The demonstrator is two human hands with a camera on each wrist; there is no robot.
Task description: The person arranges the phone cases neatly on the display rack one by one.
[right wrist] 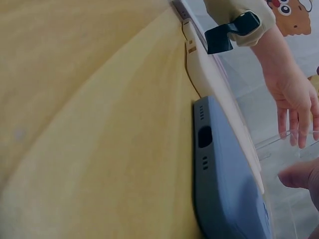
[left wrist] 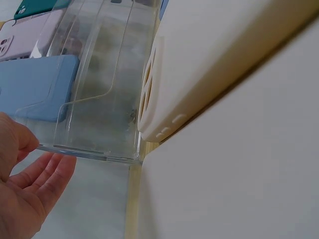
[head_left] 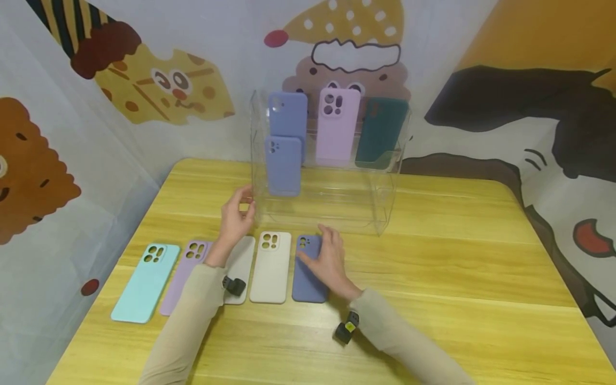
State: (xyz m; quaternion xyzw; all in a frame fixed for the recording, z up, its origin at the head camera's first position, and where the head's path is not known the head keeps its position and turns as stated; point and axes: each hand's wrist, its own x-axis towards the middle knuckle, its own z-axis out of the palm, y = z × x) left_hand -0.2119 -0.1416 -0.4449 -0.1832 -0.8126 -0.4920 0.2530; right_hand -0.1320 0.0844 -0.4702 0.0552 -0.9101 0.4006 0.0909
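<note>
A clear stand [head_left: 327,198] holds two blue cases, a pink case [head_left: 337,125] and a dark green case [head_left: 381,131]. My left hand [head_left: 235,219] is at the stand's left side; in the left wrist view the thumb and fingers of that hand [left wrist: 30,184] lie on either side of the clear edge [left wrist: 94,153]. Over the right edge of a blue-grey case [head_left: 308,278] on the table is my right hand [head_left: 332,262], thumb and fingers spread apart. Whether it touches the case [right wrist: 229,179] cannot be told.
Left of the blue-grey case lie a cream case [head_left: 271,272], a whitish case [head_left: 242,267] partly under my left wrist, a purple case [head_left: 180,286] and a mint case [head_left: 144,289]. Behind the wooden table [head_left: 457,256] hangs a cartoon-print cloth [head_left: 192,139].
</note>
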